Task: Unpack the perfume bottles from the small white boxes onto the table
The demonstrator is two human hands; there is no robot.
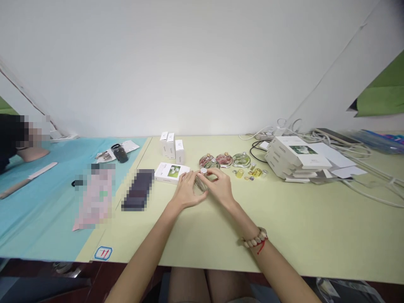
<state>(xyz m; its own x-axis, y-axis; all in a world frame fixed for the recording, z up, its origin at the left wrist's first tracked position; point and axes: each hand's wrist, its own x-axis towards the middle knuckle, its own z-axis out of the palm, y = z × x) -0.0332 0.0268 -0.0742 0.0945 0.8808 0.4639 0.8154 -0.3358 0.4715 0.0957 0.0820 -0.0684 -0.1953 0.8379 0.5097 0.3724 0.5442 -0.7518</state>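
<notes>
Near the middle of the table, my left hand is closed around a clear glass bottle, which looks like a perfume bottle and is largely covered by the fingers. At its top, my right hand pinches the round silver cap. Whether the cap is fixed or loose, I cannot tell. Just beyond the hands lie round glass bottles: a pink one and a green one among them. Several small yellow vials are to the right. A white box with a flower picture lies left of my fingers.
Three small white cartons stand behind the flat box. Stacked white boxes and tangled white cables occupy the right. A dark blurred rectangle lies left. Farther left, another person's sleeve shows beside a blue cloth.
</notes>
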